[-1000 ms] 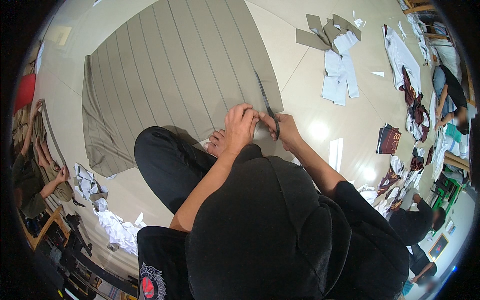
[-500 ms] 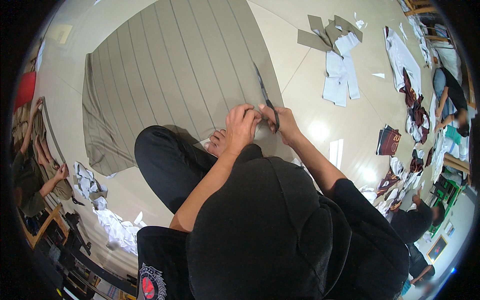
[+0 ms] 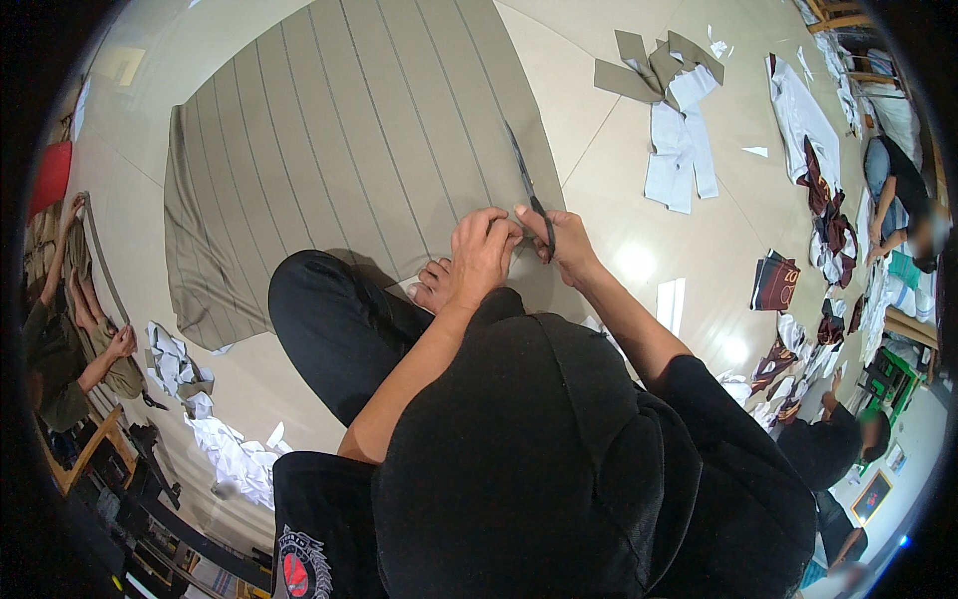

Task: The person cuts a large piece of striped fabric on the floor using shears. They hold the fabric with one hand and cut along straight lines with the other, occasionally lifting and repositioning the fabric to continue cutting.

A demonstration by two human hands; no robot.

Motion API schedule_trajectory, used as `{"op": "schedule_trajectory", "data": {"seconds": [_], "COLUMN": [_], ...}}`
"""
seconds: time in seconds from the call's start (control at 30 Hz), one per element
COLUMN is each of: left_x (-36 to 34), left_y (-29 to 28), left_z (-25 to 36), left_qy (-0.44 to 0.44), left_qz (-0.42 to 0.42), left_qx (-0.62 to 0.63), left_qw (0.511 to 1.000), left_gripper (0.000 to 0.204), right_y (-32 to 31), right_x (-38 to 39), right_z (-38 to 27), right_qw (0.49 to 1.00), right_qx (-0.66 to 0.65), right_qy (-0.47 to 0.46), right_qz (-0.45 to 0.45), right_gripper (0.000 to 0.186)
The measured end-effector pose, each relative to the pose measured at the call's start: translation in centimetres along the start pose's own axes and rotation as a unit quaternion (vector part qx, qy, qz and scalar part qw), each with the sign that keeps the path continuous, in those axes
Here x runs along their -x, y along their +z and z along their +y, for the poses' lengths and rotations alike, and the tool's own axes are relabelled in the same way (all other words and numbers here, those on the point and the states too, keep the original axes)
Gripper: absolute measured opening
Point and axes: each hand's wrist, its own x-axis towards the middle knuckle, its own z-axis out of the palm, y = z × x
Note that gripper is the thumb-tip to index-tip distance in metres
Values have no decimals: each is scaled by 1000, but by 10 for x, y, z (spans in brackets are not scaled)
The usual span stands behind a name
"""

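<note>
A large khaki cloth (image 3: 339,130) with dark lines along its length lies spread on the floor. My right hand (image 3: 566,246) is closed round the handles of a pair of dark scissors (image 3: 529,186). The blades lie along the cloth near its right edge, pointing away from me. Just left of the scissors, my left hand (image 3: 483,248) has its fingers bent and gathered on the cloth's near edge, pinching it. My bare foot (image 3: 433,286) rests beside the left hand, on the cloth's near part. The tip of the left thumb is hidden.
Khaki and pale blue cut pieces (image 3: 669,120) lie at the far right. White scraps (image 3: 235,449) are heaped at the near left. A maroon folded cloth (image 3: 774,281) and more scraps lie to the right. Other people sit on the floor at the left (image 3: 70,349) and right (image 3: 823,434).
My hands, the scissors and the cloth look almost unmoved. At the right edge, other people have shifted their heads and arms slightly.
</note>
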Motion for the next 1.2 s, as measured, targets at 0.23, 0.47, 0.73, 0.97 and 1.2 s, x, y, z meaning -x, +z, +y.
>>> {"op": "schedule_trajectory", "data": {"seconds": [0.23, 0.47, 0.73, 0.97, 1.2], "left_x": [1, 1, 0, 0, 1], "left_y": [1, 2, -1, 0, 1], "left_z": [-2, -1, -1, -1, -2], "left_qy": [8, 10, 11, 20, 20], "left_qz": [2, 7, 4, 8, 13], "left_qx": [1, 3, 4, 0, 0], "left_qw": [1000, 1000, 1000, 1000, 1000], "left_gripper": [17, 17, 18, 19, 20], "right_y": [1, 1, 1, 0, 7], "right_x": [-2, 0, -2, -15, -15], "right_z": [1, -1, 1, -2, -19], "right_qw": [1000, 1000, 1000, 999, 999], "right_qx": [7, 2, 9, -18, -23], "right_qy": [4, 7, 0, -31, -34], "right_qz": [1, -2, -2, -9, -11], "right_gripper": [44, 43, 45, 48, 44]}}
